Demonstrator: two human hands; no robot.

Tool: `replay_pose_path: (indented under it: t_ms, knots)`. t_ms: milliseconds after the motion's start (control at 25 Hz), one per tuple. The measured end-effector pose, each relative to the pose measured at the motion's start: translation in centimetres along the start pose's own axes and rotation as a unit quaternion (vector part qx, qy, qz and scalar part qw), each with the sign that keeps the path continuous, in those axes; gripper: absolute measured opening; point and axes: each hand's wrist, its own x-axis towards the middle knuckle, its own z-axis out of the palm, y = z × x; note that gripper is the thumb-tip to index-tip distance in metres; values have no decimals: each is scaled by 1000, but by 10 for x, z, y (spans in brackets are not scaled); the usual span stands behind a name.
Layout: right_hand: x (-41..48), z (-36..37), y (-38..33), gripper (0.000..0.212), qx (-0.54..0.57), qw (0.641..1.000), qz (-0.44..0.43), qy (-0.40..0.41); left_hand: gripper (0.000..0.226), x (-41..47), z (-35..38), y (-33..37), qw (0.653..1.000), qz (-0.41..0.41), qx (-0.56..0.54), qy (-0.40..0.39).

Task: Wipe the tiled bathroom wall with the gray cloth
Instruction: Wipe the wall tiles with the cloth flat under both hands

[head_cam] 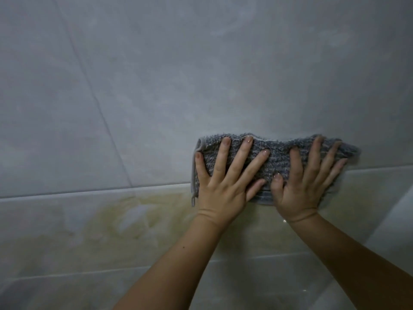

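Pressing the cloth (277, 157) flat against the wall (156, 86), you're spreading your left hand (225, 177) and right hand (306, 182) over it, fingers straight, gripping nothing, across the grout line (89, 193). Yellowish staining (125, 211) is showing below that line, so plenty is looking undone.

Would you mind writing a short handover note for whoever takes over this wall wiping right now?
Left hand: flat, fingers spread, pressing the left half of the gray cloth to the wall.
Right hand: flat, fingers spread, pressing the right half.
Cloth: bunched between both hands, lying across the horizontal grout line of the tiled wall.
Done: faint smear marks show on the upper tile; how much has been wiped cannot be told.
Left: the yellowish stain on the lower tile, left of the hands, looks untreated, so probably work there next.
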Motion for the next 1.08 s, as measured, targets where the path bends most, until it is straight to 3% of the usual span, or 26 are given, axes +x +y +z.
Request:
replay_pose_path:
  t_ms: [240,440,800,1080]
  knots:
    - [-14,20,-116,53,6,1000,-15,8,59,-44,-27,-111,1000,1,8,-4]
    - [-18,28,-173,55,-5,1000,1,15,57,-61,-39,-165,1000,21,-4,-2]
    - [-27,34,-178,55,5,998,-52,35,62,-86,-33,-164,1000,-21,20,3]
    - [-31,41,-176,59,13,993,-71,95,61,-92,-20,-161,993,-33,84,70]
